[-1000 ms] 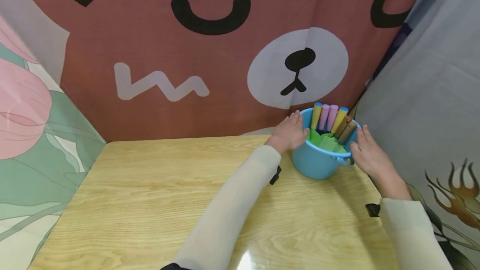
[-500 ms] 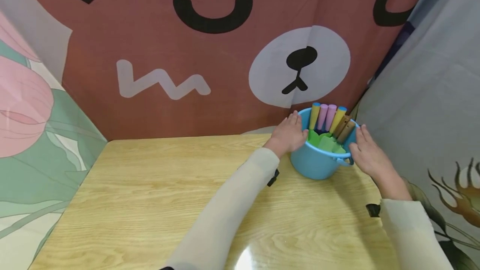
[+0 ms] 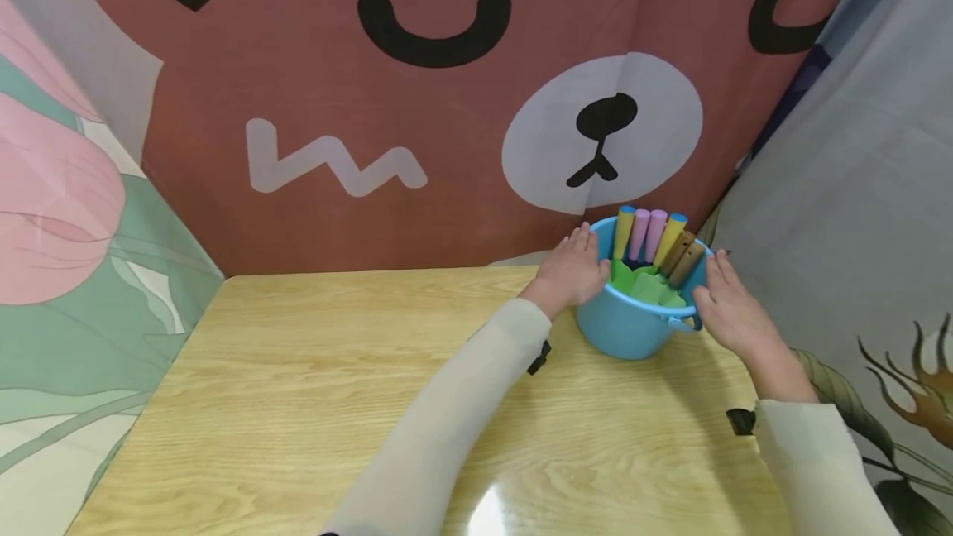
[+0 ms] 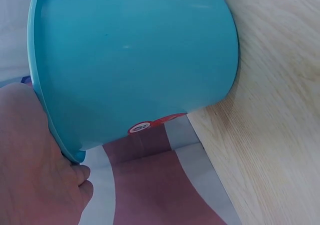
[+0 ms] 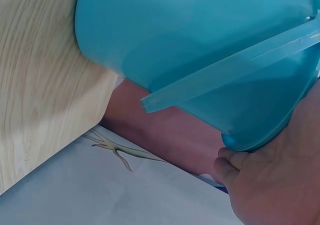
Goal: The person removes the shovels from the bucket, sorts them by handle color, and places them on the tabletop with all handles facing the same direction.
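Note:
A light-blue bucket (image 3: 625, 333) stands at the table's back right. In it are tools with yellow handles (image 3: 624, 234), pink handles (image 3: 655, 234) and brown handles (image 3: 685, 263), plus light-green pieces (image 3: 655, 289). My left hand (image 3: 569, 271) lies against its left rim with straight fingers. On the opposite side, my right hand (image 3: 737, 308) touches the rim, fingers extended. Both wrist views show the palms along the rim: left hand (image 4: 35, 160), right hand (image 5: 280, 170). A blue carrying handle (image 5: 230, 67) hangs down the bucket's right side.
The wooden table (image 3: 335, 370) extends left and toward me. Behind it hangs a brown cloth with a bear face (image 3: 447, 122). A grey printed curtain (image 3: 841, 213) borders the right side, and a floral cloth (image 3: 59, 255) the left.
The bucket has shifted slightly left and nearer relative to the table and backdrop, both hands staying on its sides. The head view has also turned a little.

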`<state>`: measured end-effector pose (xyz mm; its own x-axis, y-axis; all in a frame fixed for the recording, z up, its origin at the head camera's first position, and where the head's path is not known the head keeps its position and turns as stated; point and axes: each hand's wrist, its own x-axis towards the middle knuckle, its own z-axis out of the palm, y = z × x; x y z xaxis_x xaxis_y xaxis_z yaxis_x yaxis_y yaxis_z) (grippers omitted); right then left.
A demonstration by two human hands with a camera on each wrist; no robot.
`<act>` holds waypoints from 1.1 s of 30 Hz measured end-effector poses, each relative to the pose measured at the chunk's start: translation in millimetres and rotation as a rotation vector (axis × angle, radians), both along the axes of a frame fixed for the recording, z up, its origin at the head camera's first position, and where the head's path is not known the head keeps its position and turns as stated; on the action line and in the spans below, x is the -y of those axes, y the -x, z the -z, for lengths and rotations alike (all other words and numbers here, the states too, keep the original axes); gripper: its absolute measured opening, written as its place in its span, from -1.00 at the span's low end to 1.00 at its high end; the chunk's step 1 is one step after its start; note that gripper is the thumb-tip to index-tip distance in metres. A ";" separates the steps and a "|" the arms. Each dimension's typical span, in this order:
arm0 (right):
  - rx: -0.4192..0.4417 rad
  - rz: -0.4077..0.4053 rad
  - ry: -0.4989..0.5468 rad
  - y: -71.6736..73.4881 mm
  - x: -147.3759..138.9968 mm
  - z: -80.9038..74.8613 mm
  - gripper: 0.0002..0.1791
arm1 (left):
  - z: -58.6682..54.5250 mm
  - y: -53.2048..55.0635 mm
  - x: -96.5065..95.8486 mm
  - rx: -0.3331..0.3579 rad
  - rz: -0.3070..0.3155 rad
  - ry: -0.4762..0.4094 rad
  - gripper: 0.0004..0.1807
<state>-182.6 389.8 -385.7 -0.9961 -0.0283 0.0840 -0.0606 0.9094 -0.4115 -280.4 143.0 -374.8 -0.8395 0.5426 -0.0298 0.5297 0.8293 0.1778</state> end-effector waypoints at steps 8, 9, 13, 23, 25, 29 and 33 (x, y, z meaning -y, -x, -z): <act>0.021 0.001 0.018 -2.2 6.8 0.9 -0.25 | -0.7 -5.9 8.4 -0.002 -0.008 -0.012 -0.28; 0.022 0.001 0.021 -2.6 7.8 1.1 -0.25 | -0.6 -6.9 9.7 -0.002 -0.009 -0.016 -0.28; 0.024 0.000 0.035 -5.2 11.0 1.3 -0.26 | -0.3 -9.6 14.9 0.008 -0.006 -0.042 -0.28; 0.015 -0.001 0.035 -6.6 21.1 2.5 -0.26 | 2.2 -14.8 28.9 0.007 -0.005 -0.069 -0.27; 0.013 0.000 0.031 -8.1 24.5 1.8 -0.26 | 2.7 -16.2 31.3 -0.002 -0.004 -0.063 -0.27; 0.005 -0.008 0.032 -10.9 32.5 -0.2 -0.26 | 3.1 -18.8 37.1 -0.011 -0.009 -0.051 -0.28; 0.003 -0.018 0.047 -12.4 39.6 -2.0 -0.26 | 2.7 -21.2 43.4 -0.023 -0.015 -0.035 -0.28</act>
